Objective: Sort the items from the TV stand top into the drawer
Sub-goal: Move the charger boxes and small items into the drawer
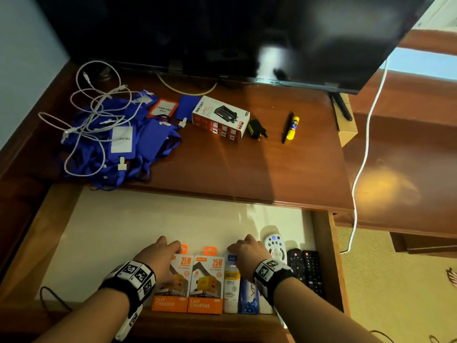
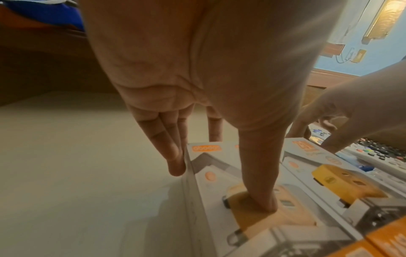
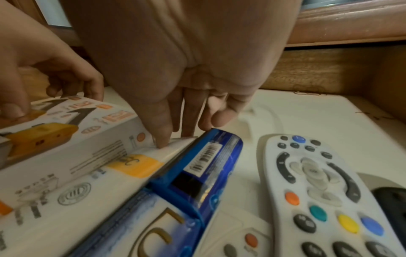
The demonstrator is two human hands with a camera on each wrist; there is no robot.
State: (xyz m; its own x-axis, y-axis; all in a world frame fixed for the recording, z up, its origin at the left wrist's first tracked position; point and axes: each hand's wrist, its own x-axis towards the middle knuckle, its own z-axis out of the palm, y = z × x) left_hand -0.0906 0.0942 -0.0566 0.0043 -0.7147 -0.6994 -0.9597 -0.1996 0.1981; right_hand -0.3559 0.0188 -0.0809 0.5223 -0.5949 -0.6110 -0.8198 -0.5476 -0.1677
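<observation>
Sorting looked half done: left hand (image 1: 160, 256), fingers straight, pressed a charger box (image 1: 170, 302) and right hand (image 1: 247, 251), also unclenched, nudged the tube (image 1: 231, 280) in the drawer (image 1: 329, 256); beyond both, lanyards (image 1: 153, 139), cables (image 1: 99, 100), adapter box (image 1: 220, 117), plug (image 1: 256, 128) and pen (image 1: 287, 128) lay on top.

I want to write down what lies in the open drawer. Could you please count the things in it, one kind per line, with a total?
Fast charger boxes: 2
White tube: 1
Blue pack: 1
Remotes: 4 (two white, two black; the second white one shows clearly only in the right wrist view)
Total: 8
</observation>
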